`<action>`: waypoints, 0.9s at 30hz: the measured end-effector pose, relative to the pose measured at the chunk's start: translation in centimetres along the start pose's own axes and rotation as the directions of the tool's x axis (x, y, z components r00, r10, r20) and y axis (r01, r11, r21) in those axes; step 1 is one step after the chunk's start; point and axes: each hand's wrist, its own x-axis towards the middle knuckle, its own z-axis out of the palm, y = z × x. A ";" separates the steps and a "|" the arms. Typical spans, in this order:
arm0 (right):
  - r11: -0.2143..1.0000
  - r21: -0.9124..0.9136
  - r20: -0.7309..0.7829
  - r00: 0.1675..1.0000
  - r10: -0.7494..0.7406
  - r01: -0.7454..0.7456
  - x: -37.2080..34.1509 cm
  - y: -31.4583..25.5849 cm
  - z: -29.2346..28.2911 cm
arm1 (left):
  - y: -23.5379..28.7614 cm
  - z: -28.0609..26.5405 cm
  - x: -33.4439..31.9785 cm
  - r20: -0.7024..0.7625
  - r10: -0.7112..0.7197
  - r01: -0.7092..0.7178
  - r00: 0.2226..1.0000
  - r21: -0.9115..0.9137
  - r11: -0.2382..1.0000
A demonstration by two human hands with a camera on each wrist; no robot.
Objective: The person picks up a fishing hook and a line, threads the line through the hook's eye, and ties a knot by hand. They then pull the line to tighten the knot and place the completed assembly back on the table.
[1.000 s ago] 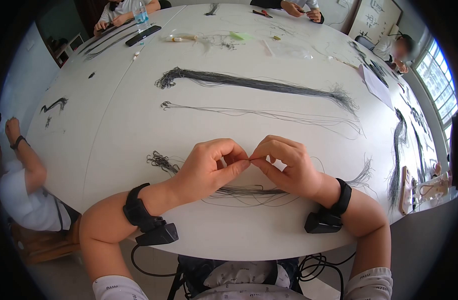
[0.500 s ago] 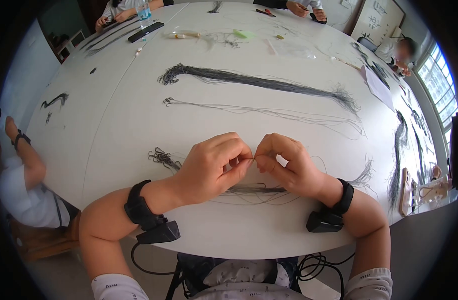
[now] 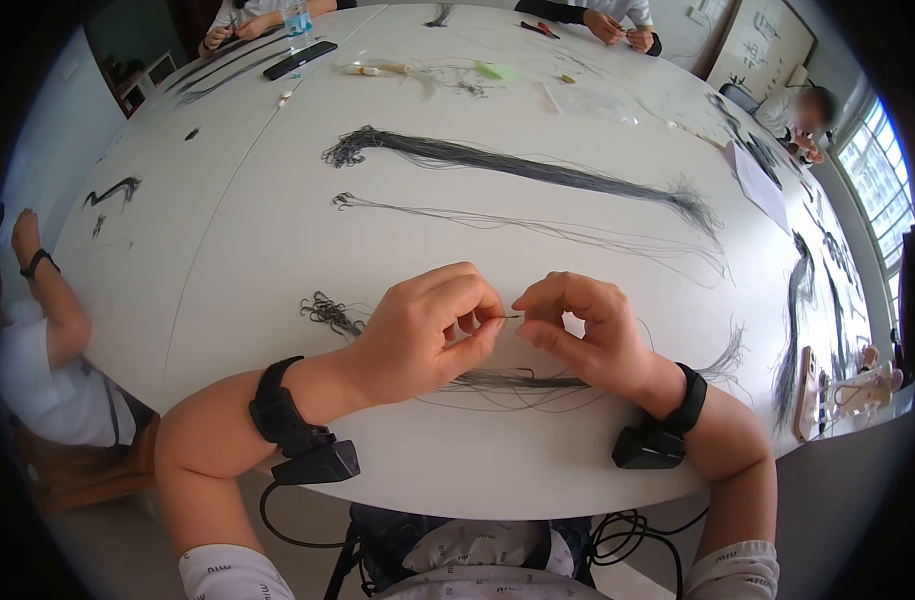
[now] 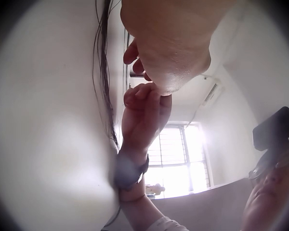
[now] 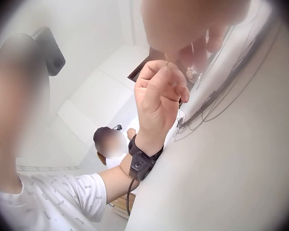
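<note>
In the head view my left hand (image 3: pixel 423 325) pinches a fishing hook between thumb and forefinger. Only its thin dark shank (image 3: pixel 511 317) shows past the fingertips; the rest is hidden in the hand. Facing it, my right hand (image 3: pixel 593 335) has its thumb and forefinger parted and bent around the shank's free end. Below the hands lies a bundle of hooks on dark lines, its hook cluster (image 3: pixel 328 312) to the left and its frayed line ends (image 3: pixel 728 350) to the right. The right wrist view shows the left hand (image 5: pixel 159 96) with fingertips pressed together.
Farther back on the white table (image 3: pixel 248 260) lie a few lines with hooks (image 3: pixel 538 225) and a thick hook bundle (image 3: pixel 518 170). A phone (image 3: pixel 301 60), a bottle (image 3: pixel 298 20) and paper (image 3: pixel 758 185) lie beyond. Other people sit around the table.
The right fingertips were together against the left ones; now they have parted and drawn slightly right, leaving the shank in view. The left hand keeps its pinch.
</note>
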 end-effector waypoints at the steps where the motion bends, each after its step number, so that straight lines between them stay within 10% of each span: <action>1: 1.000 0.000 0.001 1.000 0.000 0.000 0.0 0.0 0.0 | 0.0 0.0 0.0 -0.001 0.000 0.000 1.000 0.000 1.000; 18: 0.935 0.279 -0.115 0.958 0.261 -0.222 -0.2 0.0 -0.4 | 0.1 -0.6 -0.4 -0.244 -0.015 -0.007 0.970 -0.088 0.996; 27: 0.941 0.334 -0.156 0.981 0.115 -0.058 -0.2 0.4 -0.2 | -0.2 -0.3 -0.1 -0.250 0.095 -0.110 0.963 -0.049 0.993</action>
